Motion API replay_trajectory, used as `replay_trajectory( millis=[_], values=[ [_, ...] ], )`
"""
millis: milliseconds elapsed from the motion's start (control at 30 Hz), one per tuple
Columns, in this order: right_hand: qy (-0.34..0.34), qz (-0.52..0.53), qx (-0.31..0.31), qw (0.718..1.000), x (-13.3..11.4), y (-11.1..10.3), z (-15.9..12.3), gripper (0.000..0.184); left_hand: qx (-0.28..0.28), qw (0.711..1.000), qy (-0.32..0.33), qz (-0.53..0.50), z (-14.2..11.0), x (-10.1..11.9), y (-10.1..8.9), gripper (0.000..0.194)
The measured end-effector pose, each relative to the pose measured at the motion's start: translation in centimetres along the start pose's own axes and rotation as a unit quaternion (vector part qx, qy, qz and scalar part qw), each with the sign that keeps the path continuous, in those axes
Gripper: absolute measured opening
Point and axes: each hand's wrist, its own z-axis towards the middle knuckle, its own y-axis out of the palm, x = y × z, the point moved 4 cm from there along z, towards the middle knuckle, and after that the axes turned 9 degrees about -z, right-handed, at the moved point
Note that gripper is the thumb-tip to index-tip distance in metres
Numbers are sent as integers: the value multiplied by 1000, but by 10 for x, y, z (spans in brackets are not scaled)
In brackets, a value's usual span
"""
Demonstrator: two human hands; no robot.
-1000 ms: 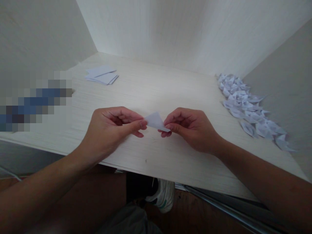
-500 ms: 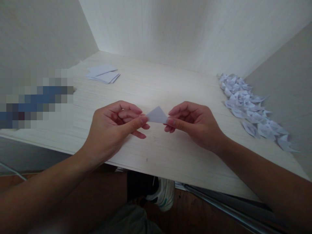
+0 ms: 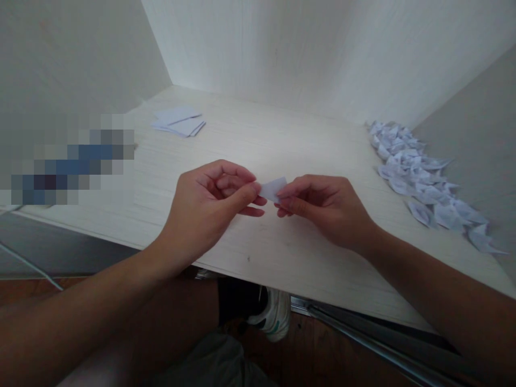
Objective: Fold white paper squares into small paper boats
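Note:
A small piece of folded white paper (image 3: 271, 189) is held between my two hands, above the middle of the table. My left hand (image 3: 220, 193) pinches its left end between thumb and index finger, with the other fingers loosely curled. On the right end, my right hand (image 3: 322, 199) closes its thumb and index finger, which cover part of the paper. The paper looks tilted, one corner pointing up beside my right fingertips. Its exact folds are too small to make out.
Flat white paper sheets (image 3: 179, 121) lie stacked at the back left of the white table (image 3: 250, 129). Along the right side is a long heap of folded paper pieces (image 3: 419, 172). A blurred-out patch (image 3: 76, 166) covers the left. Pale walls enclose the back and sides.
My left hand has moved right, closer to my right hand. The paper, a flat triangle before, now appears turned and partly covered by my right fingers. The view has shifted slightly.

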Motion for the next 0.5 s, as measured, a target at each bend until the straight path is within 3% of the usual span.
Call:
replay_trajectory(
  millis=[133,233,367,500],
  values=[
    [44,77,-52,995,1,2,1,24,25,999,-15,-30,1,-5,-1,21],
    [64,98,-72,990,3,5,0,21,37,998,-5,-42,1,-8,0,25],
    [105,178,-53,977,9,3,1,21,-1,997,1,-75,1,-11,8,26],
    [153,291,-48,943,11,2,3,19,-20,994,10,-103,0,-12,14,26]
  ],
)
